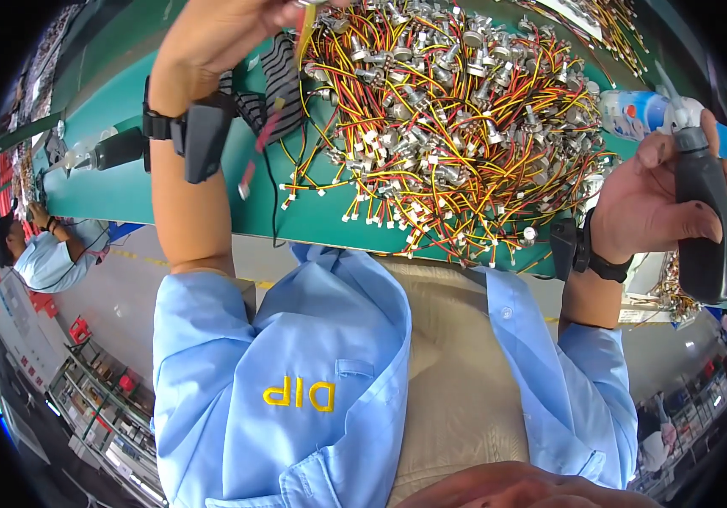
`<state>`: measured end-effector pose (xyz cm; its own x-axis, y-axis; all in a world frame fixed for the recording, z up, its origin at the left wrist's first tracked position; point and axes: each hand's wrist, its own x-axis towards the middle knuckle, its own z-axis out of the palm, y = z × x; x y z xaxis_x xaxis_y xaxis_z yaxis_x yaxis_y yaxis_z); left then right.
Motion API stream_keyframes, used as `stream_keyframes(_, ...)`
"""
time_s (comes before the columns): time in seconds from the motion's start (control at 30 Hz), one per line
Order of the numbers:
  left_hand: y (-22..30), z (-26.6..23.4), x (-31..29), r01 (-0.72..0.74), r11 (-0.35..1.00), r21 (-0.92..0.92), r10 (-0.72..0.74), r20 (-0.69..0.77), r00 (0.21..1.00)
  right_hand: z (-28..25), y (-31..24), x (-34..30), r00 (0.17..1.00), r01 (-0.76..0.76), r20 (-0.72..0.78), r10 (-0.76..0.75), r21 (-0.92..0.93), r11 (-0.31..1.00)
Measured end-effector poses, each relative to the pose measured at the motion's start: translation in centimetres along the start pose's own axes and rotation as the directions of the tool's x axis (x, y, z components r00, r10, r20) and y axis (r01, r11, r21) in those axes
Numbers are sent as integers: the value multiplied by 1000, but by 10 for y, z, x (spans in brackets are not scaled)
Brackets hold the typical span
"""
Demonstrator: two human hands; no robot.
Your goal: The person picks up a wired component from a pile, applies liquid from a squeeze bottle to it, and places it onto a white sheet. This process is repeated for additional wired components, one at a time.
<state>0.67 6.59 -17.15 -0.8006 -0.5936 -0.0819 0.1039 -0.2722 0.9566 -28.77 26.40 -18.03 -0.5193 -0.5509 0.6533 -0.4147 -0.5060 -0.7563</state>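
Observation:
My right hand (664, 199) is wrapped round a black squeeze bottle (704, 229) with a pale pointed nozzle, held upright at the right. At the top edge, left of centre, my left hand (249, 30) pinches a small wired part, partly cut off by the frame. Its yellow wire (306, 34) hangs below the fingers. Between the hands spreads a big heap of small round metal components with red, yellow and black wires (456, 118). White connectors (393, 220) on the wire ends lie toward the near edge.
A grey-and-black striped cloth (283, 85) lies beneath my left hand. On the green table (118, 203) at the left is another dark bottle (118, 150). A clear and blue bottle (634, 114) lies behind my right hand. A co-worker (50, 250) sits far left.

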Motion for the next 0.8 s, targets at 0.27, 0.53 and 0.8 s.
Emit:
stream_keyframes(0.27, -48, 69, 36, 172, 975, -141, -130, 268, 955, 12, -12, -5, 984, -39, 176, 35, 20, 999)
stream_keyframes(0.53, -49, 95, 24, 160, 987, 26, -162, 170, 972, 42, -6, -24, 923, -158, 375, 86, 164, 974)
stream_keyframes(0.8, -60, 95, 28, 133, 991, -6, -132, 129, 983, 44, 5, -22, 844, -85, 534, 41, 58, 995)
